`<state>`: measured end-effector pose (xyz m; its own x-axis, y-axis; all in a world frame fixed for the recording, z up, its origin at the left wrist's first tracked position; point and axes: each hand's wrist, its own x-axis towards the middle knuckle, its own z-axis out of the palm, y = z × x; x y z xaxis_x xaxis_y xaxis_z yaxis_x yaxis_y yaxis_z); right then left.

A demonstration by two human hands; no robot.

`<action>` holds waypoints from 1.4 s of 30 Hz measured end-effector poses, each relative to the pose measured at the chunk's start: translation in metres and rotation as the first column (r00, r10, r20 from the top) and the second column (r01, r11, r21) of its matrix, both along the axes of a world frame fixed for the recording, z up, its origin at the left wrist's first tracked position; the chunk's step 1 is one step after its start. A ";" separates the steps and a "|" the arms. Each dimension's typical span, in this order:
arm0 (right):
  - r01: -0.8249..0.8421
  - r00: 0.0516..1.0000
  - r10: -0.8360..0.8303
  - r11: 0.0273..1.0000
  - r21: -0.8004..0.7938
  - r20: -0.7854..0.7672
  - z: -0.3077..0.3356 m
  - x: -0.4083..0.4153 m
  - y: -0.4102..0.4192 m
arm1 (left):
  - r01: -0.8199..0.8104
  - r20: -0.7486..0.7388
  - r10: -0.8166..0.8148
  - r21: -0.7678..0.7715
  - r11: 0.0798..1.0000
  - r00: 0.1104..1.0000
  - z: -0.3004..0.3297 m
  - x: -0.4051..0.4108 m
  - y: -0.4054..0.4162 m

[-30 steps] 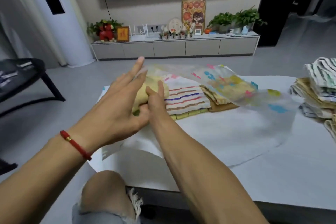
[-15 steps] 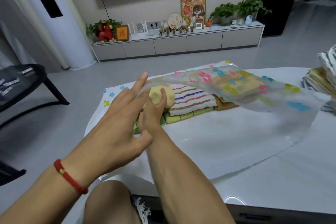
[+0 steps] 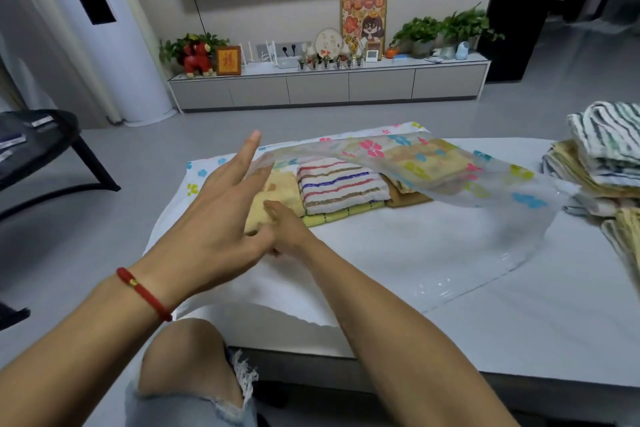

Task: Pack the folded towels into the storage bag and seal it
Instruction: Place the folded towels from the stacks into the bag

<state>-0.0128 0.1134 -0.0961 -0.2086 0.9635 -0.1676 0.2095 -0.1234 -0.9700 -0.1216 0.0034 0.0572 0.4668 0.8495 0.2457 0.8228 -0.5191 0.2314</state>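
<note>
The clear storage bag (image 3: 450, 180), printed with coloured flowers, lies across the white table (image 3: 519, 340) with its mouth towards me. My left hand (image 3: 225, 208), fingers spread, holds up the bag's top layer at its left edge. My right hand (image 3: 289, 234) reaches under that layer, thumb on the near edge of a folded yellow towel (image 3: 277, 194) inside the bag; its fingers are hidden. Next to it a striped towel (image 3: 339, 187) rests on a yellow-green one (image 3: 343, 215), with a brown towel (image 3: 408, 199) further right under the plastic.
A pile of folded towels (image 3: 602, 163) sits outside the bag at the table's right edge. My bare knee (image 3: 187, 357) is against the table's front edge. A black chair (image 3: 41, 149) stands at the left, a TV cabinet (image 3: 329, 87) at the far wall.
The yellow towel, bunched in my right hand above the bag's mouth before, now lies flat inside to the left of the striped towel. My left hand kept the top layer raised.
</note>
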 end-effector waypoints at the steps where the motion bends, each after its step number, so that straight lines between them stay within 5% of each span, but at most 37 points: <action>1: -0.037 0.996 0.034 0.999 0.026 0.084 0.005 0.019 -0.008 | -0.016 -0.012 0.016 0.016 1.000 1.000 0.000 0.005 -0.001; 5: -0.285 0.848 0.244 0.959 0.015 0.471 0.022 0.110 -0.060 | -0.009 -0.111 0.020 0.098 0.995 0.994 -0.005 0.040 0.002; 9: -0.340 0.710 0.306 0.938 -0.073 0.634 0.046 0.204 -0.118 | 0.051 -0.295 0.005 0.184 0.982 0.955 -0.015 0.089 0.013; 13: -0.203 0.752 0.184 0.978 -0.044 0.633 0.067 0.293 -0.168 | 0.186 -0.416 -0.086 0.207 0.961 0.905 -0.026 0.140 0.020; 17: 0.130 0.766 -0.166 0.986 0.103 0.621 0.079 0.380 -0.189 | 0.270 -0.562 -0.121 0.190 0.944 0.818 -0.044 0.183 0.023; 21: 0.448 0.472 -0.502 0.844 0.294 0.724 0.065 0.464 -0.197 | 0.295 -0.639 -0.128 0.162 0.942 0.759 -0.058 0.216 0.027; 26: 0.697 0.137 -0.608 0.620 0.359 0.782 0.028 0.539 -0.218 | 0.315 -0.694 -0.145 0.124 0.941 0.705 -0.070 0.239 0.029; 31: 0.817 0.220 -0.484 0.566 0.111 0.847 -0.001 0.574 -0.232 | 0.292 -0.650 -0.150 0.116 0.949 0.745 -0.068 0.248 0.035; 37: 0.837 0.172 -0.612 0.504 0.214 0.772 0.013 0.581 -0.235 | 0.267 -0.533 -0.159 0.132 0.955 0.831 -0.048 0.256 0.042; 42: 0.848 0.366 -0.711 0.521 0.100 0.601 0.024 0.585 -0.236 | 0.247 -0.454 -0.157 0.146 0.958 0.877 -0.025 0.252 0.050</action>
<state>0.5721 -0.1228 -0.0719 0.8047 0.5711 -0.1622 0.3445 -0.6717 -0.6558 0.1307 0.0533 0.0320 0.7207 0.6814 0.1278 0.6886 -0.6822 -0.2460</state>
